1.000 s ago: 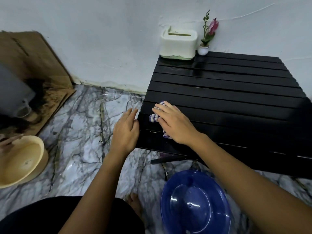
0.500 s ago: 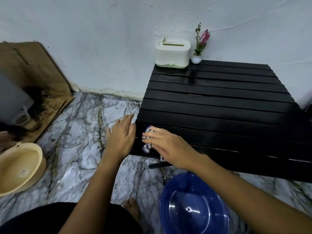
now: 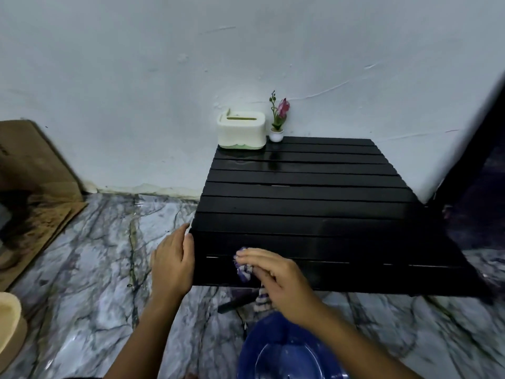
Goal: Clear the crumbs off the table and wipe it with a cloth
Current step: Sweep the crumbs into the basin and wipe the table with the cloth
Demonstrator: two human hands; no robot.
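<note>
A low black slatted table [image 3: 314, 203] stands against the white wall. My right hand [image 3: 276, 280] presses a purple-and-white checked cloth [image 3: 243, 269] onto the table's near edge, and part of the cloth hangs below the edge. My left hand [image 3: 172, 265] lies flat against the table's near left corner, fingers together, holding nothing. A blue plastic basin [image 3: 284, 354] sits on the floor right under my right hand. I cannot make out any crumbs on the dark slats.
A cream tissue box [image 3: 241, 132] and a small potted flower [image 3: 277, 119] stand at the table's far left corner. A beige bowl [image 3: 8, 326] sits at the left frame edge, with brown cardboard [image 3: 32, 187] against the wall. The floor is grey marble.
My right hand has dragged the cloth from the table's left side toward me to the near edge. My left hand stays at the corner. My head has tilted up and back.
</note>
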